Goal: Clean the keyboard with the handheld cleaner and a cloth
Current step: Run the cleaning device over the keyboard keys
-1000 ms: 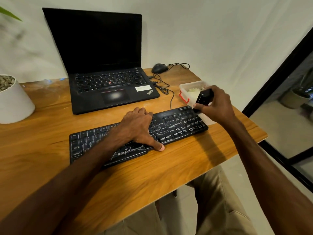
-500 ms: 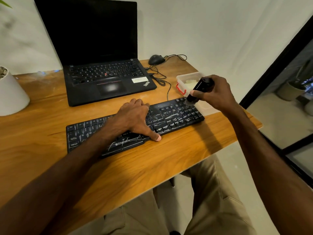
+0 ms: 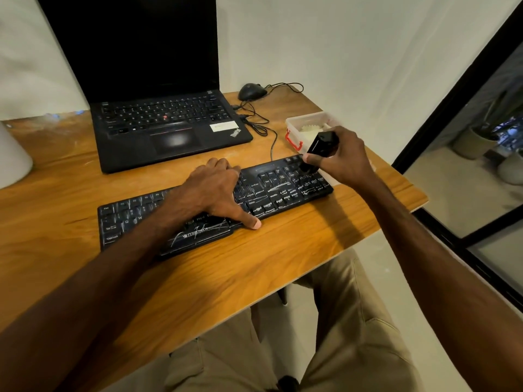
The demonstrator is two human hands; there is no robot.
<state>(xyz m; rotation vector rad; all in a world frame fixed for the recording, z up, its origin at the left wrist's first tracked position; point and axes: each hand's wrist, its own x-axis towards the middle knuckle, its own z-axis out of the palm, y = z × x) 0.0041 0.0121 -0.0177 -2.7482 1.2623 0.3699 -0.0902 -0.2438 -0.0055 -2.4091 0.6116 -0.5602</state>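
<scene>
Keyboard [image 3: 283,190] long axis runs left-right. Right hand [image 3: 343,158] grips cleaner [image 3: 321,144], tip at keyboard's right end; left hand [image 3: 215,190] presses flat mid-keyboard.

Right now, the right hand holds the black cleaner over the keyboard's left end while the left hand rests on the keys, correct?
No. In the head view the right hand holds the black cleaner over the right end of the keyboard, not the left. The left hand does rest on it.
</scene>
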